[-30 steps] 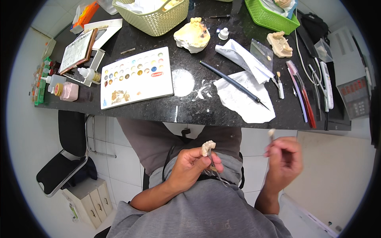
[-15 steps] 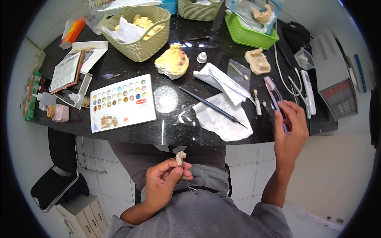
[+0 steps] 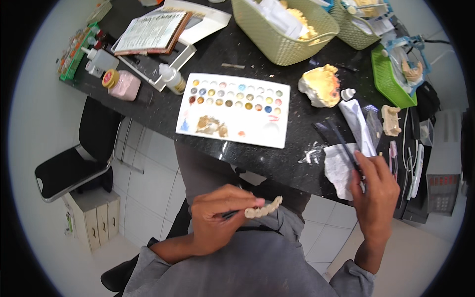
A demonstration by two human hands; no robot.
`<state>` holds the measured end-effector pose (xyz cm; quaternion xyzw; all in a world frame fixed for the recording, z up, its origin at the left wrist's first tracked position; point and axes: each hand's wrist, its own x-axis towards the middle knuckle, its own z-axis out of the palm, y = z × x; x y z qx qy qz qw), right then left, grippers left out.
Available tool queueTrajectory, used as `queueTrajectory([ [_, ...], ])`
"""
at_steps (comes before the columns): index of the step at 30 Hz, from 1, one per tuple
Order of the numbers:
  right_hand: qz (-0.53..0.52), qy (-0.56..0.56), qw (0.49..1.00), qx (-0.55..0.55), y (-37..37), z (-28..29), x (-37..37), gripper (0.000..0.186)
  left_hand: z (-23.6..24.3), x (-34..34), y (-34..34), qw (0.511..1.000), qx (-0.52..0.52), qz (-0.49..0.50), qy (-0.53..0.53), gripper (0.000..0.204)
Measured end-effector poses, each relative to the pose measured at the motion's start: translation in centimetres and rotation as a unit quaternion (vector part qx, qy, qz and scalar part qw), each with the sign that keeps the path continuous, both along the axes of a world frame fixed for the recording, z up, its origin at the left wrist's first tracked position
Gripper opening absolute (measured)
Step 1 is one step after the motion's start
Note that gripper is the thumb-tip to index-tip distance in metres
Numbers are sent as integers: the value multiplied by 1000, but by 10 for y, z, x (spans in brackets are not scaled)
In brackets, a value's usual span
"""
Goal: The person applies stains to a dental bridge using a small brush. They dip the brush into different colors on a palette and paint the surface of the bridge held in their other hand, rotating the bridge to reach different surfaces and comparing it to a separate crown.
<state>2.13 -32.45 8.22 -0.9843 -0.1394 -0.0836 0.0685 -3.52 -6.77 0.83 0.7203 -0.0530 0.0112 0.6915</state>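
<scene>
In my left hand (image 3: 220, 218), pinched between thumb and fingers, a curved row of cream-coloured artificial teeth (image 3: 263, 209), like a dental bridge, points to the right over my lap. A dark metal tool lies mostly hidden inside that hand. My right hand (image 3: 374, 193) is at the table's front edge, its thumb and fingers closed round one end of a slim dark brush (image 3: 344, 141). The brush slants up and away over a crumpled white paper (image 3: 338, 171). Left of it lies a white paint palette (image 3: 242, 134) with several rows of coloured wells.
Beyond the brush stand a yellow dental cast (image 3: 320, 85) and a small white bottle (image 3: 347, 94). Olive baskets (image 3: 267, 37) and a green basket (image 3: 388, 81) line the back. A pink jar (image 3: 123, 85) and dropper bottle (image 3: 172, 79) are at left; a beige cast (image 3: 391, 120) is at right.
The view has swung left. My right hand has left the pinkish tool at the right and taken hold of the brush from the paper. My left hand has turned the teeth sideways.
</scene>
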Motion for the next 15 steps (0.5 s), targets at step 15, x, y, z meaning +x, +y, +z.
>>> queueTrajectory([
  [15,112,-109,882,445,41,5,25,25,-5,29,32,982,83,111,-126,23],
])
